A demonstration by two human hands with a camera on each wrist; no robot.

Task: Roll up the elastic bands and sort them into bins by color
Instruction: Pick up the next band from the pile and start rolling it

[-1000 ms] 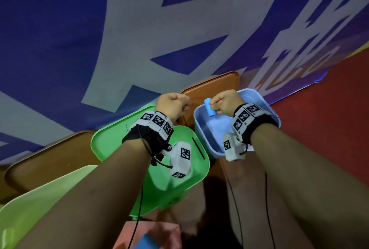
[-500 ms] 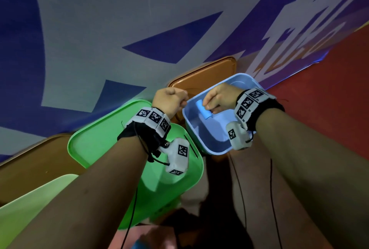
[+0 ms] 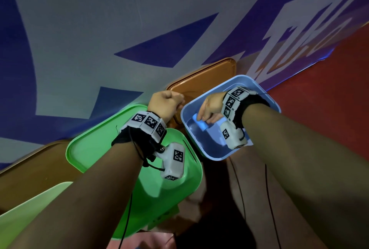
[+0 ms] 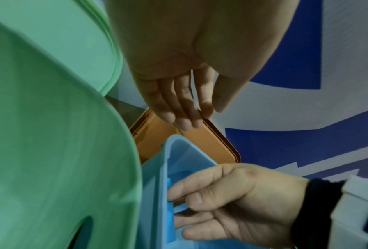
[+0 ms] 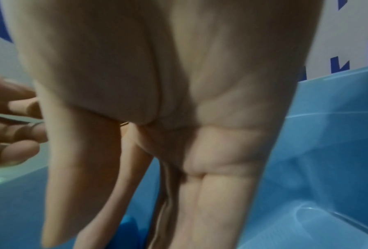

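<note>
right hand is down inside the blue bin, fingers loosely around the rolled blue band low in there, can't tell if it's really gripping or letting go. left hand hangs over the gap by the green bin and orange bin, fingers straight-ish, holding nothing.

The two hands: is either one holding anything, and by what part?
The right hand pinches a rolled blue band by its sides, low inside the blue bin. The left hand holds nothing, fingers straight.
</note>
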